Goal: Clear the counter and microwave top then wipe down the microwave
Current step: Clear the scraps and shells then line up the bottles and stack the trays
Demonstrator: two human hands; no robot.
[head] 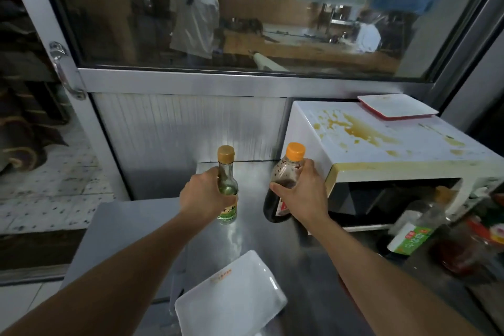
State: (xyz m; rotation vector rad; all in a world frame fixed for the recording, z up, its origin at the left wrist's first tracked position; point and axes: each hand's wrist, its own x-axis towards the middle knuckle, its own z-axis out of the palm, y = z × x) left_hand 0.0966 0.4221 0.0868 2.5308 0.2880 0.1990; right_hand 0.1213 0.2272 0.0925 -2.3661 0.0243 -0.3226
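A white microwave (409, 150) stands at the right on the steel counter (259, 248), its top smeared with yellow-brown stains. A red-rimmed white plate (396, 109) lies on its back corner. My left hand (204, 196) grips a small clear bottle (226, 169) with a tan cap and green label. My right hand (300, 191) grips a dark sauce bottle (285, 172) with an orange cap, right beside the microwave's left front corner. Both bottles are upright over the counter; whether they touch it I cannot tell.
A white rectangular plate (231, 297) lies on the counter's near part. Several bottles, one with a green label (411, 234), and red jars (458, 256) crowd the right side before the microwave door. A glass window (245, 13) and corrugated metal panel (191, 128) back the counter.
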